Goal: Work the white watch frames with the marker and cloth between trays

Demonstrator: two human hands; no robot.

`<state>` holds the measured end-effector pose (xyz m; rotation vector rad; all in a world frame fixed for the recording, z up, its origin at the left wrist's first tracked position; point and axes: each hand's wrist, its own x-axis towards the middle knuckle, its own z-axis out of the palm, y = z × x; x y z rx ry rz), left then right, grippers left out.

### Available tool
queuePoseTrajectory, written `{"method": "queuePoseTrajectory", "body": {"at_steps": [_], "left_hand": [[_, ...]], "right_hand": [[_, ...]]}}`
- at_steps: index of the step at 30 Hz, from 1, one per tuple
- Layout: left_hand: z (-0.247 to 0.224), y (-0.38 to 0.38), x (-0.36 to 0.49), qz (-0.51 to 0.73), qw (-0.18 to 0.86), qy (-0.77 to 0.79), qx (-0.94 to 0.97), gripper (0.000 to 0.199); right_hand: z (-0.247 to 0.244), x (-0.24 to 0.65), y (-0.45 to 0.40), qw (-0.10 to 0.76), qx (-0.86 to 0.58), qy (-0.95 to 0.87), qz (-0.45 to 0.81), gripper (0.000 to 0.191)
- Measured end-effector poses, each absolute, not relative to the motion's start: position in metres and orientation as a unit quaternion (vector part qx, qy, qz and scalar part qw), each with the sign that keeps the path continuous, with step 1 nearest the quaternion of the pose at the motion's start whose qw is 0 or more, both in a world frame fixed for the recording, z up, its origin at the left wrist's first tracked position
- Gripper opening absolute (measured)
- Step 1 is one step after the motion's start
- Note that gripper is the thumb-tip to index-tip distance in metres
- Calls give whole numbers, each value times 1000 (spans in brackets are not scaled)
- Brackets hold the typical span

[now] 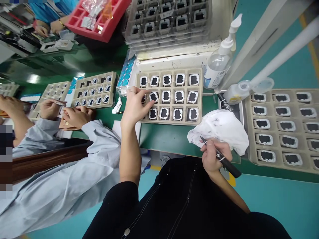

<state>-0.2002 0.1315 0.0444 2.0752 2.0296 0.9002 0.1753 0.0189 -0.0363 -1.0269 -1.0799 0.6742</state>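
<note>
My left hand (136, 105) is over the left column of a beige compartment tray (171, 124). Its thumb and forefinger are apart beside a white-rimmed, watch-case-like part (153, 97) with a dark centre. Another such part lies partly hidden beneath the fingers. Similar parts fill the other visible compartments, some turned at an angle. A black marker pen (228, 166) is gripped in my right hand (215, 154), its tip uncovered and pointing up-left. Under that tip lies a crumpled white cloth (221, 127) with dark smudges.
At right stands a second tray of parts (271, 162), near a pump bottle (216, 68) and a smaller clear bottle (235, 93). Stacked clear trays (169, 39) are at the back, with a red tray (104, 35) to their left. A co-worker's hands (77, 116) work at left.
</note>
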Motion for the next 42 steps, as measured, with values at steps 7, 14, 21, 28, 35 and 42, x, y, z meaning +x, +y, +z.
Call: {"method": "queuePoseTrajectory", "body": {"at_steps": [7,14,21,28,35,42], "left_hand": [[45,176,-214,238,87,647,719,52],[64,181,-206,222,75,616,752,36],[60,95,-145,516,206,462,692,53],[5,17,-18,544,515,426,507,55],[-14,0,11,511,493,509,486,48],[-14,-1,12,496,433,522,542,45]], "right_hand": [[-34,176,19,696,-454,-472,293,25],[-36,176,20,703,-439,-472,301,25],[-30,175,17,693,-451,-473,305,28],[-23,172,12,680,-458,-491,295,23],[-8,170,13,596,-453,-603,276,12],[-1,169,15,581,-479,-604,262,16]]}}
